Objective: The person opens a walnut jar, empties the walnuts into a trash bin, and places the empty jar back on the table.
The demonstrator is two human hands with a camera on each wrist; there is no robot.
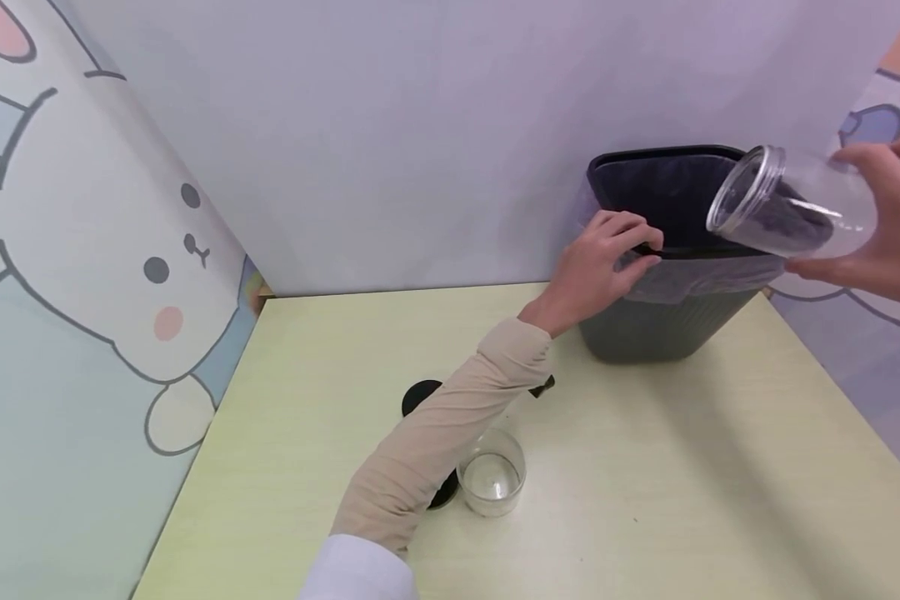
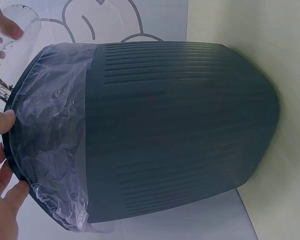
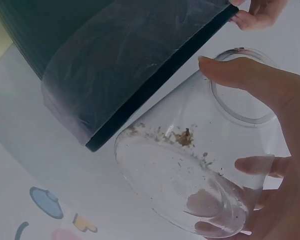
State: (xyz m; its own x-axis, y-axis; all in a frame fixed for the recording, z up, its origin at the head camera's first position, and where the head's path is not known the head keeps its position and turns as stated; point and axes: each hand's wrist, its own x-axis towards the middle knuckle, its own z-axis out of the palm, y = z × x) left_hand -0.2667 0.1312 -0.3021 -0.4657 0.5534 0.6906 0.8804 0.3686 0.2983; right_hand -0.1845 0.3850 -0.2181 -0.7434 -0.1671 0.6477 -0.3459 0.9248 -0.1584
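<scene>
My right hand grips a clear jar around its base end. The jar is tipped on its side, its open mouth over the right part of the trash bin. Brown crumbs cling along the inside of its wall in the right wrist view. With thumb and fingers, my left hand pinches the front rim of the bin near its left corner. The dark grey bin leans, and a thin translucent liner bag is folded over its rim. Its bottom inside is hidden.
A second clear jar stands upright on the pale table, beside a black disc partly hidden by my left sleeve. Another black disc and a small black piece lie farther back. Walls enclose the back and both sides.
</scene>
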